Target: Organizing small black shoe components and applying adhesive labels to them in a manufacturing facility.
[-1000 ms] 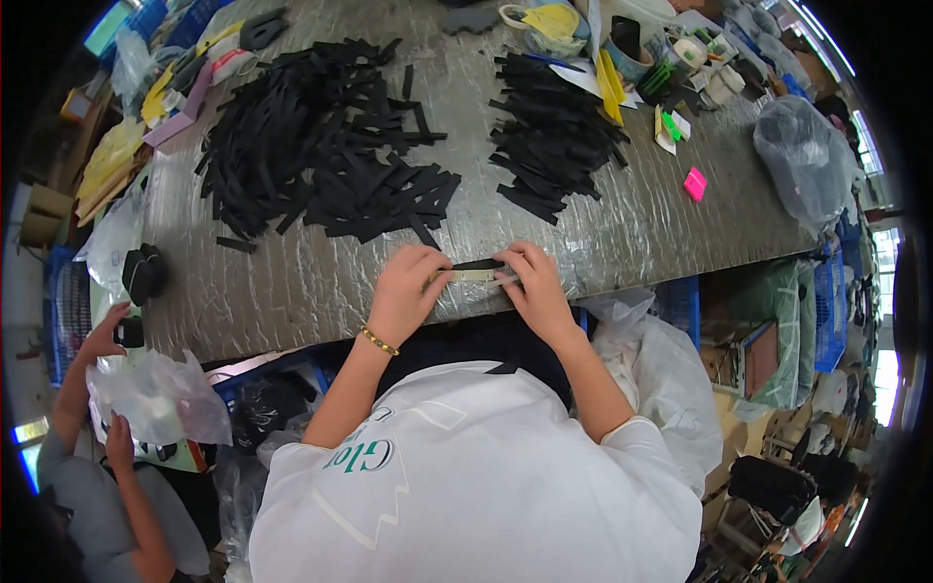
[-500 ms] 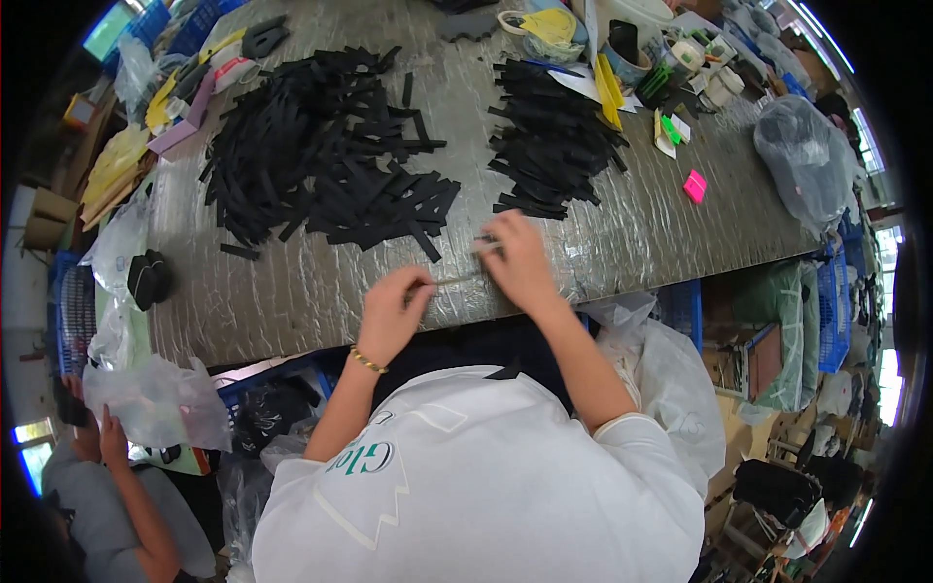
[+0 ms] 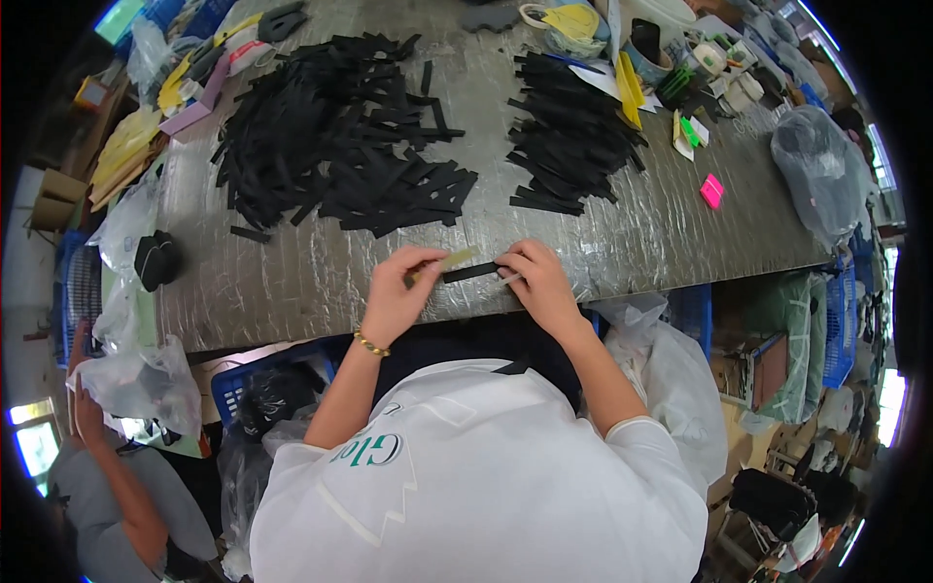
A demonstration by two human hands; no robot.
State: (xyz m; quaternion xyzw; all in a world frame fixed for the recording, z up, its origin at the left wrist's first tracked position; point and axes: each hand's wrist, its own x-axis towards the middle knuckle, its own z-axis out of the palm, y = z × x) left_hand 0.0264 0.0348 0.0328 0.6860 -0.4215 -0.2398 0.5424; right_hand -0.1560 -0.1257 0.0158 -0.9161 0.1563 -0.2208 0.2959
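Just in from the table's near edge, a short black strip [image 3: 470, 273] spans the gap between my hands. The fingers of my right hand [image 3: 544, 290] pinch its right end, and a thin whitish stick [image 3: 510, 279] pokes out from the same hand. My left hand [image 3: 397, 291] is closed on a flat yellowish strip [image 3: 456, 259], which lies along the upper side of the black one. Whether the left fingers also touch the black strip cannot be made out. Beyond my hands are a large loose pile of black strips [image 3: 292, 136] and a smaller pile [image 3: 569, 136] to the right.
A pink piece [image 3: 712, 191] and a clear plastic bag [image 3: 818, 170] lie on the right of the table [image 3: 321, 282]. Tools and containers crowd the far right, including a cup [image 3: 649, 66]. A black object [image 3: 157, 260] sits at the left edge. Another person [image 3: 126, 496] is at lower left.
My right hand has come down from near the smaller pile, toward me. A black strip now shows between my hands, beside the left hand's yellowish strip. The view has shifted slightly.
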